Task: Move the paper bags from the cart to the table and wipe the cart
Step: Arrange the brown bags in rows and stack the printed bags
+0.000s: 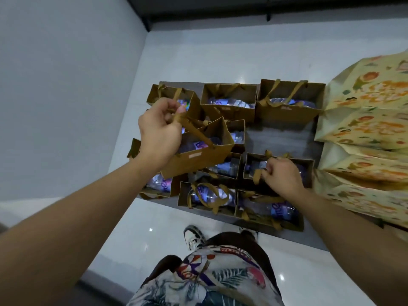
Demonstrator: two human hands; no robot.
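Observation:
Several small brown paper bags with ribbon handles, each holding a water bottle, stand on a low grey cart (278, 135). My left hand (159, 133) grips the ribbon handles of one brown bag (198, 160), which hangs tilted above the others. My right hand (280, 175) pinches the handles of another brown bag (306, 168) that still sits on the cart at the right. Three more bags (229, 111) line the far edge.
Large cream bags with cartoon prints (366, 133) fill the cart's right side. A grey wall runs along the left. Glossy white floor tiles surround the cart. My shoes (194, 237) stand just before its near edge.

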